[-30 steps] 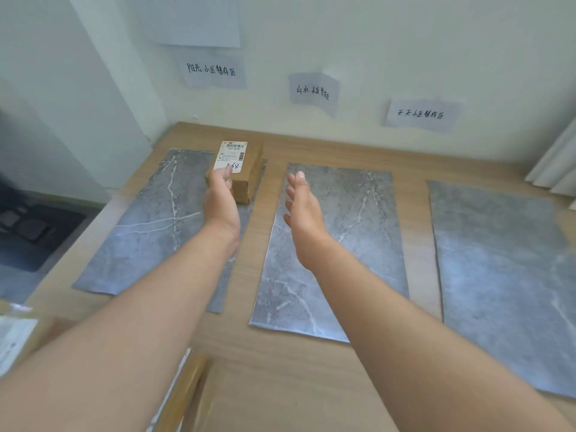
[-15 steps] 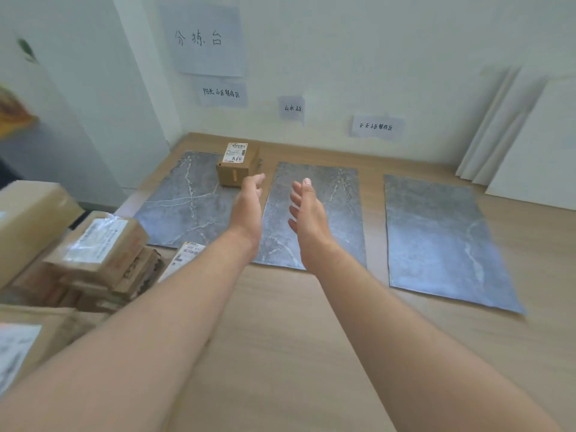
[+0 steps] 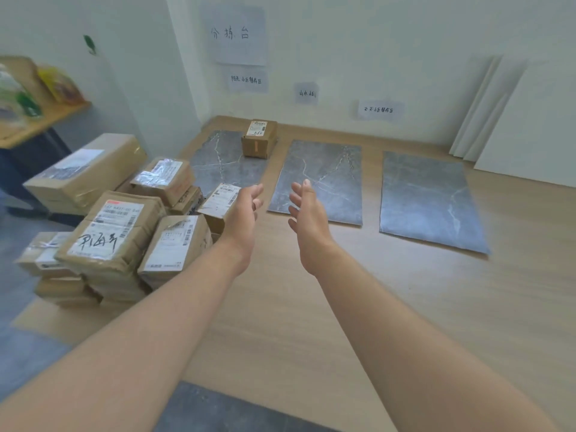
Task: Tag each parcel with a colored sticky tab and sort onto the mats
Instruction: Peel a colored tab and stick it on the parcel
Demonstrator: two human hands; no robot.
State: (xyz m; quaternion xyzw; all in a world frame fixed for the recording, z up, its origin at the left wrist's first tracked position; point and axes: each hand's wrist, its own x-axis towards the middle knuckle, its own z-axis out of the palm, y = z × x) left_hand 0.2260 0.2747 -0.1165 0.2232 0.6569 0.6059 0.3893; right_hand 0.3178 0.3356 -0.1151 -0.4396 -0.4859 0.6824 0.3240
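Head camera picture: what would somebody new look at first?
The left hand and right hand reach out in the middle, both open and holding nothing. A big pile of parcels sits at the left. Farther back, one small box with an orange tab stands at the far end of the left mat.

- The large wall sheet point(image 3: 238, 34) is displaying the handwritten "分拣台".
- The left wall sign point(image 3: 246, 80) is reading "阳光小区暂存区".
- The middle wall sign point(image 3: 307, 93) is showing "山水"; the remainder is blurring out.
- The right wall sign point(image 3: 378, 109) is reading "天天小区暂存区".
- The small parcel point(image 3: 258, 138) on the left mat point(image 3: 224, 163) is carrying a white label with handwriting resembling "V69"; its print is too small to read.
- The stacked parcel point(image 3: 109, 232) is bearing large handwritten characters, not legible.
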